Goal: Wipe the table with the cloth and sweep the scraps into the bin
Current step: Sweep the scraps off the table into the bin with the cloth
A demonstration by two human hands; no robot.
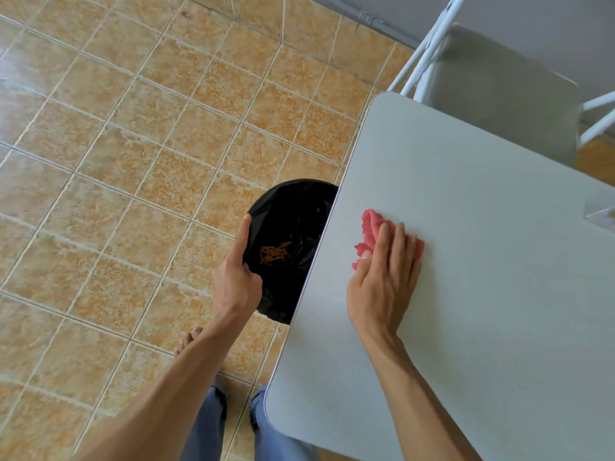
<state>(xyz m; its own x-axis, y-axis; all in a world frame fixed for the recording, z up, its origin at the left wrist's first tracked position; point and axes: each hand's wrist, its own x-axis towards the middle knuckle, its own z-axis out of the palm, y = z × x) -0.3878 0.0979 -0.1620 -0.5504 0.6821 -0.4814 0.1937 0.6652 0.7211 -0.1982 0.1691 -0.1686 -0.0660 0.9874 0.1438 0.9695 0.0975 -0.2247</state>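
Hiding half the bin (289,227), the tabletop (466,294) carries your right hand (382,281), fingers flat on the cloth (372,227); left fingers (241,239) grip the bin's rim.

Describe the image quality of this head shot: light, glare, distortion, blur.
Head view: soft, even daylight with faint shadows; pale glare streaks the floor tiles at far left; wide-angle bending curves the grout lines and table edge; the bin interior is very dark, though orange scraps show; the right hand and cloth are sharp.
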